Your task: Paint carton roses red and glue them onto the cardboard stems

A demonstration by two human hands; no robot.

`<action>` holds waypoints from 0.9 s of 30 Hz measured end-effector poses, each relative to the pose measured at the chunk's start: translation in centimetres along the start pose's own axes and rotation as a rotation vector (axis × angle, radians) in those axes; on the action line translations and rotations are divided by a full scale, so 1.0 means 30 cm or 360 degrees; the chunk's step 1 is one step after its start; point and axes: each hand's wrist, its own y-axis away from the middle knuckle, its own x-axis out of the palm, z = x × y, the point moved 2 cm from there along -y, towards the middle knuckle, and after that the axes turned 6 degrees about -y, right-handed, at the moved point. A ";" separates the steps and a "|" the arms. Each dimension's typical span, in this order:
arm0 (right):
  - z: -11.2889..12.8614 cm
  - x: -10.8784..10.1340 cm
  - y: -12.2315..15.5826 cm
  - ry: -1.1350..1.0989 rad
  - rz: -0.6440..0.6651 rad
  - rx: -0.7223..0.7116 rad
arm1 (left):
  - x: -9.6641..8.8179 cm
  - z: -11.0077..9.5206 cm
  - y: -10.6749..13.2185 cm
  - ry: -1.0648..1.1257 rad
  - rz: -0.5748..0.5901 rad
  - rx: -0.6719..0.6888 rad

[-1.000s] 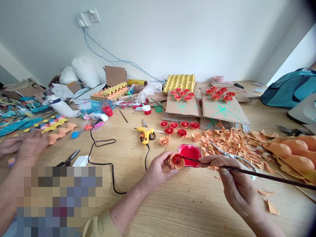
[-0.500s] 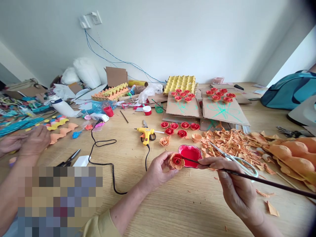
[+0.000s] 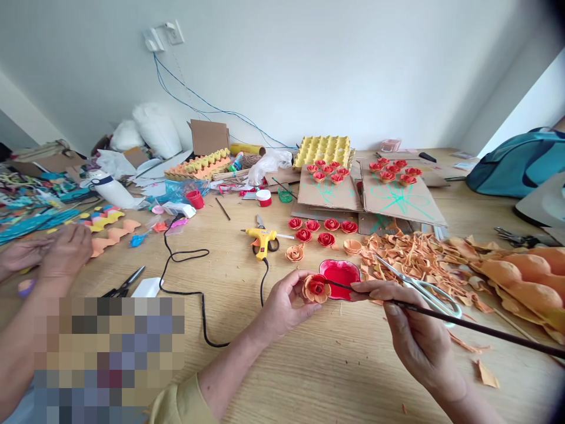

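Note:
My left hand (image 3: 285,303) pinches a small egg-carton rose (image 3: 316,288), orange outside with a red-painted centre, just above the wooden table (image 3: 335,371). My right hand (image 3: 412,333) grips a long thin dark paintbrush (image 3: 463,323) like a pencil; its tip touches the rose's centre. Right behind the rose sits a red dish of red paint (image 3: 340,274). Several finished red roses (image 3: 321,229) lie in rows beyond it, with two unpainted orange ones (image 3: 293,253) beside them.
Scissors (image 3: 419,286) lie on a heap of orange carton scraps (image 3: 419,256) at right, near orange egg trays (image 3: 525,277). A yellow glue gun (image 3: 261,238) with black cable lies centre. Cardboard sheets (image 3: 397,197) carry more roses. Another person's hands (image 3: 48,253) work at far left.
My hands and the rose have barely shifted; the brush tip stays on the rose's centre. The other person's hands at left have moved slightly.

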 end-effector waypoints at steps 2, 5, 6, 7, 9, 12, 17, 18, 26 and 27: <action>0.008 -0.002 -0.005 0.0042 -0.0038 -0.0017 | -0.001 0.002 0.001 -0.0032 0.0004 0.0000; 0.015 -0.003 -0.005 0.0025 -0.0051 -0.0041 | -0.001 0.003 0.001 -0.0058 -0.0018 -0.0001; 0.014 -0.002 -0.004 0.0005 -0.0039 -0.0042 | -0.001 0.003 0.001 -0.0057 -0.0022 -0.0001; 0.013 0.000 -0.002 -0.0010 -0.0018 -0.0038 | 0.000 0.003 0.002 -0.0055 -0.0025 0.0001; 0.008 0.005 -0.001 -0.0008 0.0028 -0.0024 | 0.003 0.003 0.002 -0.0056 -0.0016 0.0010; 0.006 0.006 -0.003 0.0051 0.0029 -0.0047 | 0.006 0.005 0.004 -0.0084 -0.0004 0.0024; 0.014 -0.001 -0.008 0.0099 -0.0063 -0.0091 | 0.003 0.017 0.005 -0.0122 -0.0053 0.0014; 0.015 -0.001 -0.007 0.0083 -0.0059 -0.0094 | 0.002 0.020 0.005 -0.0119 -0.0060 0.0013; 0.017 0.018 0.000 0.0001 0.0201 -0.0098 | -0.003 0.010 0.002 -0.0235 -0.0113 0.0219; 0.019 0.020 -0.001 0.0018 0.0241 -0.0102 | -0.003 0.005 0.003 -0.0271 -0.0119 0.0235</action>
